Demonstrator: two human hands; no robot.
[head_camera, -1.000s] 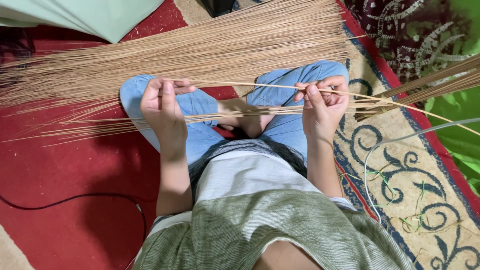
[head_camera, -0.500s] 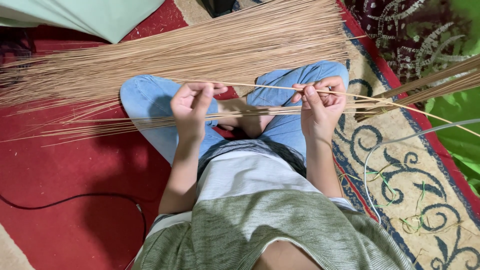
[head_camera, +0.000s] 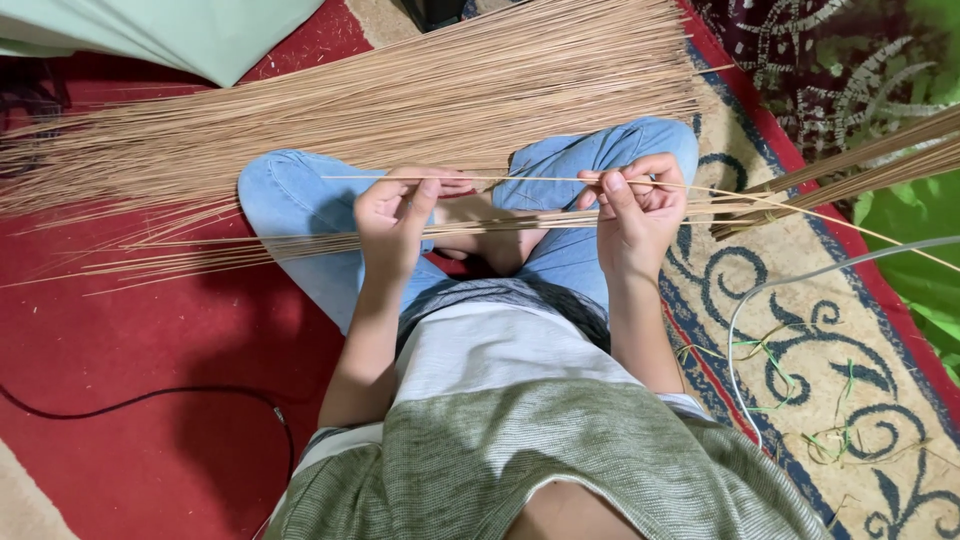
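Note:
I sit cross-legged in blue jeans on the floor. A single thin tan stick runs level between my hands. My left hand pinches it near its left part, and my right hand pinches it further right. Just below it a small bundle of the same sticks lies across my lap under both hands. A large fan of loose sticks spreads on the floor beyond my knees.
A tied bundle of sticks lies at the right on a patterned rug. A grey cable loops over the rug and a black cable crosses the red carpet. Green cloth sits top left.
My left hand has slid to the right along the single stick, from over my left knee towards my right hand. My right hand has stayed in place.

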